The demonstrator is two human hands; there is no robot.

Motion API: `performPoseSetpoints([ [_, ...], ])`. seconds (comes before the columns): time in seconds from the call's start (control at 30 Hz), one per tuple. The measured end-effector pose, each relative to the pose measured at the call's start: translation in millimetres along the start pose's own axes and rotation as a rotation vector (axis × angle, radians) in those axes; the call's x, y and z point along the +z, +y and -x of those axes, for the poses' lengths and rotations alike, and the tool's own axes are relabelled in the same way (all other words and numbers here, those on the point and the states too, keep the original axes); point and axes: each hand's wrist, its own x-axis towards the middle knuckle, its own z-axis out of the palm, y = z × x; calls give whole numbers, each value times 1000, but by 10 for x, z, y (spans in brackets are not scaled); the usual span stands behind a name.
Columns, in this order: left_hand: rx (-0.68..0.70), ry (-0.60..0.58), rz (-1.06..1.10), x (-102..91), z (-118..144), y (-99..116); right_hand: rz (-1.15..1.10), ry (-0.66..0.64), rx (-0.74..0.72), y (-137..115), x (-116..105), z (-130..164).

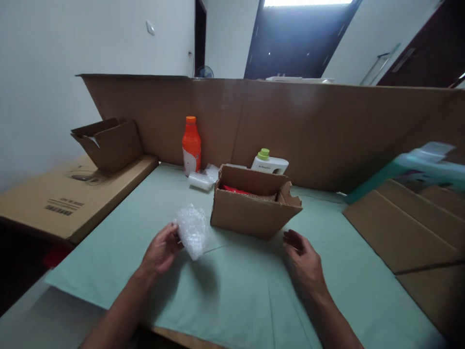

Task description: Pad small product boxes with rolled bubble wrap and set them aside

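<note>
My left hand (163, 248) grips a piece of clear bubble wrap (194, 231) by its left side, held above the green cloth. Whether anything is wrapped inside it I cannot tell. To the right, my right hand (302, 257) is empty, with its fingers loosely curled and apart, close to the lower right corner of an open cardboard box (250, 214). Something red (236, 189) shows inside that box; most of its contents are hidden by the front wall.
An orange bottle (191, 148), more bubble wrap (201, 181) and a white green-capped bottle (269, 164) stand behind the box. Another open box (116, 145) sits on a flat carton (72, 198) at left. At right are cardboard flaps (403, 228) and a teal container (399, 167).
</note>
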Motion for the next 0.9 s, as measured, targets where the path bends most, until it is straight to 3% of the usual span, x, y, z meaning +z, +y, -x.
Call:
performPoseSetpoints([
  [0.07,-71,-24,86,-2,134,-195,-18,4,11,-155,-100,307],
  [0.13,-116,-77,124,27,220,-364,-14,-115,26,-321,-107,678],
  [0.23,-166,-185,112,131,305,-603,28,-357,-6,-526,90,1173],
  [0.3,-181,-251,87,214,360,-729,80,-432,-97,-593,282,1363],
  [0.37,-210,-301,79,263,423,-799,184,-388,-253,-596,437,1439],
  [0.47,-318,-339,146,217,534,-801,389,-191,-518,-522,553,1457],
  [0.57,-367,-299,193,83,651,-783,477,-84,-636,-434,589,1497],
  [0.63,-356,-234,122,11,713,-807,447,-73,-560,-384,589,1541],
  [0.8,-256,-113,-188,-52,736,-908,190,-31,-30,-254,371,1557],
  [0.9,-197,-114,-258,-81,710,-904,194,117,2,-225,132,1568],
])
